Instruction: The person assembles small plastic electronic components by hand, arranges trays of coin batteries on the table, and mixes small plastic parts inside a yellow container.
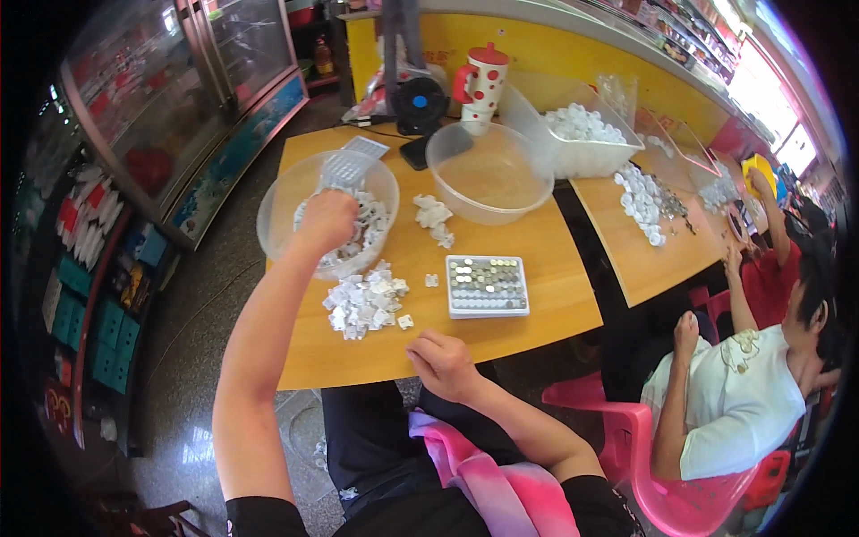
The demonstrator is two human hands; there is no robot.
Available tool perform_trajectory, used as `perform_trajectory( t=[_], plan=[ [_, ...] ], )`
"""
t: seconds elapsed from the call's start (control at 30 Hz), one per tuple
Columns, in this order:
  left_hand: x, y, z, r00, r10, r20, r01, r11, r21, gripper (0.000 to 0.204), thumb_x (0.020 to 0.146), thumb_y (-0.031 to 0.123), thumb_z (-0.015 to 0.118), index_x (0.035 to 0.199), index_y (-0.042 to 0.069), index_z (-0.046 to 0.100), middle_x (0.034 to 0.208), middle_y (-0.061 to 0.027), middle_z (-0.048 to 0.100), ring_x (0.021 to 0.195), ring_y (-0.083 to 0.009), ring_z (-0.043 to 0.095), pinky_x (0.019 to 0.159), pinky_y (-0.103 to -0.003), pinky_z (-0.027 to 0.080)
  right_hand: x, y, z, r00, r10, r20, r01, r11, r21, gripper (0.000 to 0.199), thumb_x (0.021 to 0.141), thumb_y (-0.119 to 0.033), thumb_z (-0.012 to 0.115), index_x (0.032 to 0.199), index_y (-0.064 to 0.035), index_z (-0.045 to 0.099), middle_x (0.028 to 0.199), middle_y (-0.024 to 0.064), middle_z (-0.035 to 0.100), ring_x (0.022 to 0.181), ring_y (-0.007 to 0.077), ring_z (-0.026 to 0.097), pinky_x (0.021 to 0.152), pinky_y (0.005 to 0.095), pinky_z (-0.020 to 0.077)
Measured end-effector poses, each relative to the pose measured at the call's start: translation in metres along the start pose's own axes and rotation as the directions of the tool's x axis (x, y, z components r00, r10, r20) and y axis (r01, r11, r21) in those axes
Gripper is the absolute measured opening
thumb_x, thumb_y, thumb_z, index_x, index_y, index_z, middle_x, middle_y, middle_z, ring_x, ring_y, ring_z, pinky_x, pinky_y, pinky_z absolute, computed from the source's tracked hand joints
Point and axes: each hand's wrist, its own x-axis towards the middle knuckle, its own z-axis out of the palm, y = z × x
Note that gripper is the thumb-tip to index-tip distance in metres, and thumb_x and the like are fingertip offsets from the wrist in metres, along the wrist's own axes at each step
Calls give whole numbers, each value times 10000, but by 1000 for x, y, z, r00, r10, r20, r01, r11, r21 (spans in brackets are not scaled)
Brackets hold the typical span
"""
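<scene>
My left hand [329, 220] reaches into a clear plastic bowl [268, 224] holding many small white plastic pieces [369, 219]. Its fingers curl downward, and whatever they grip is hidden. Just past the table's front edge, my right hand [444, 365] is closed with the fingertips tucked in; what it holds, if anything, does not show. Between the bowl and my right hand lies a heap of flat white plastic pieces [362, 302]. Two single pieces [431, 280] lie apart from the heap. A white tray [489, 313] with rows of small silvery round parts stands right of these.
Behind are another clear bowl [490, 192], a small black fan [420, 103], a red-dotted cup [484, 85] and a bin of white parts [586, 157]. At right, a person in white [743, 394] sits on a pink chair [617, 430] by a second table [649, 268].
</scene>
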Motion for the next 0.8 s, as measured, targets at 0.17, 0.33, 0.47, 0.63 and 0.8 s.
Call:
perform_trajectory(
  t=[0.17,0.33,0.47,0.63,0.8],
  plan=[
    [1,5,1,995,97,-5,-97,984,-150,115,636,120,722,704,60,652,811,-156,647,828,-344,633,705,-448,511,-1,0,-1,999,-7,-43,5,999,-37,50,792,13,621,828,2,588,715,133,549,623,315,580,536,374,461],
    [2,7,-1,999,23,-42,-32,972,-234,125,638,99,730,710,54,639,784,-170,637,795,-363,626,687,-449,500,-1,1,-3,998,-16,-53,14,1000,-28,46,790,17,619,820,4,587,711,130,550,620,311,580,535,370,459],
    [-4,-15,7,978,-40,-207,-44,921,-388,128,667,70,725,710,24,614,747,-152,645,722,-306,643,637,-401,501,0,-3,0,1000,18,-15,-18,1000,4,40,801,5,602,835,6,580,748,140,548,654,322,577,555,381,454],
    [-46,7,-41,988,-145,-44,-20,161,-987,139,765,65,714,728,10,592,725,-59,640,651,-95,582,570,-242,462,-7,-13,-11,991,114,-76,-99,979,180,87,800,45,614,881,17,599,761,117,569,595,225,568,530,311,448],
    [-161,92,-40,984,-98,150,108,-345,-933,86,803,61,721,830,29,646,787,-58,674,603,-86,585,542,-201,476,-11,-76,-37,979,101,-176,-75,986,147,308,746,71,694,1038,3,625,1009,128,594,698,179,620,590,263,494]
  ],
)
